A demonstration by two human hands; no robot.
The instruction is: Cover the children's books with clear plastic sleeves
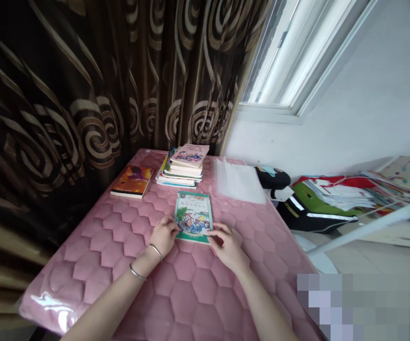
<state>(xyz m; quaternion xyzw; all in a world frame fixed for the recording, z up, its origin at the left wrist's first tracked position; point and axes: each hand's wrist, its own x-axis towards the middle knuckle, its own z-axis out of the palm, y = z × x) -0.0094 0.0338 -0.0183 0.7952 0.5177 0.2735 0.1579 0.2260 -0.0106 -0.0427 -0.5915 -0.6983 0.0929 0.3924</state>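
Patterned curtains [148,80] hang behind the pink table [197,289].

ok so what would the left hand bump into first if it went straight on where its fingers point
Most likely the green-edged book; the left hand is already at its left side, though exact depth is unclear.

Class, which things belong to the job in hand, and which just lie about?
Job:
- green-bordered illustrated book, touched by left hand and right hand
- perhaps orange-and-black book, multicoloured paperback stack, translucent plastic sheets

Seemingly lying about:
- green-and-black bag
- white paper stack
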